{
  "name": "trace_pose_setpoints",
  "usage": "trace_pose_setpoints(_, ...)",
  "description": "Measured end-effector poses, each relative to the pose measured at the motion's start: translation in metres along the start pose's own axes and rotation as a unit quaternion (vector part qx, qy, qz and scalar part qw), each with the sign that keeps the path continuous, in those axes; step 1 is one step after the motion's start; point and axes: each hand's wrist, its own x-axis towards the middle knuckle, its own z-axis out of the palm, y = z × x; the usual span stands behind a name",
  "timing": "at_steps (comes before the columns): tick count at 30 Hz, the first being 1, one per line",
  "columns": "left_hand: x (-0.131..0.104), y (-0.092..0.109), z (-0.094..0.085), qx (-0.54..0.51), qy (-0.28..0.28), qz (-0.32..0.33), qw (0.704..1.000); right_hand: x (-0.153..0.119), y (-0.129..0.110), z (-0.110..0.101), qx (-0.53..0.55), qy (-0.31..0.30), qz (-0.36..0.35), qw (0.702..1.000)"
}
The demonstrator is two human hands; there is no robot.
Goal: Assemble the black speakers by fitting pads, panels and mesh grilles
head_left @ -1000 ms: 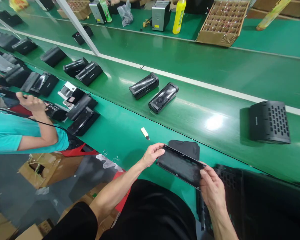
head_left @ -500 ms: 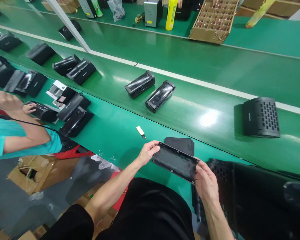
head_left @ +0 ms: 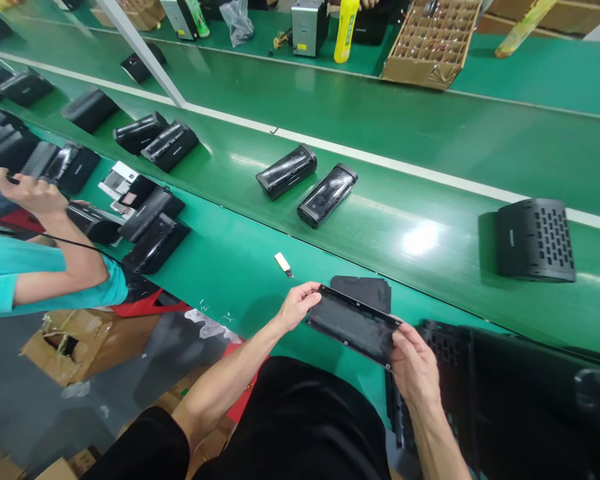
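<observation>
Between my two hands is a black rectangular plastic panel [head_left: 353, 327], held tilted above the green bench with small tabs along its long edges. My left hand [head_left: 298, 307] pinches its upper left corner, thumb on top. At the opposite end, my right hand [head_left: 416, 363] grips the short right edge. Just behind the panel lies a stack of flat black sheets [head_left: 363, 290], partly covered by it. A small cream-handled cutter [head_left: 283, 264] rests on the bench beyond my left hand.
Black speakers [head_left: 327, 195] sit along the green conveyor [head_left: 410, 167], with a perforated one [head_left: 536, 240] at right. Dark perforated parts [head_left: 445, 340] fill the bench right of me. A co-worker's arm [head_left: 65, 260] works among black units at left. Cardboard boxes [head_left: 90, 340] stand below.
The speakers on the conveyor have shifted slightly to the right. The co-worker's raised hand has moved a little. My hands hold the panel almost unchanged.
</observation>
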Motion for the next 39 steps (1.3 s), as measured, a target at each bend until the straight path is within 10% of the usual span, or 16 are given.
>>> trace_pose_setpoints(14,0.008,-0.01,0.005,-0.252,0.025,-0.044,0.967,0.0,-0.005,0.019,-0.008,-0.004,-0.002,1.0)
trace_pose_setpoints(22,0.011,-0.031,0.018,-0.281,-0.226,-0.019,0.933,0.012,-0.005,0.052,-0.017,-0.017,-0.035,0.999)
trace_pose_setpoints(34,0.026,-0.037,-0.004,-0.378,-0.255,-0.014,0.89,0.054,-0.02,0.023,-0.124,-0.145,0.015,0.981)
trace_pose_setpoints(39,0.023,-0.024,-0.015,-0.425,-0.258,0.044,0.867,0.152,-0.064,0.128,-0.243,-0.08,-0.019,0.967)
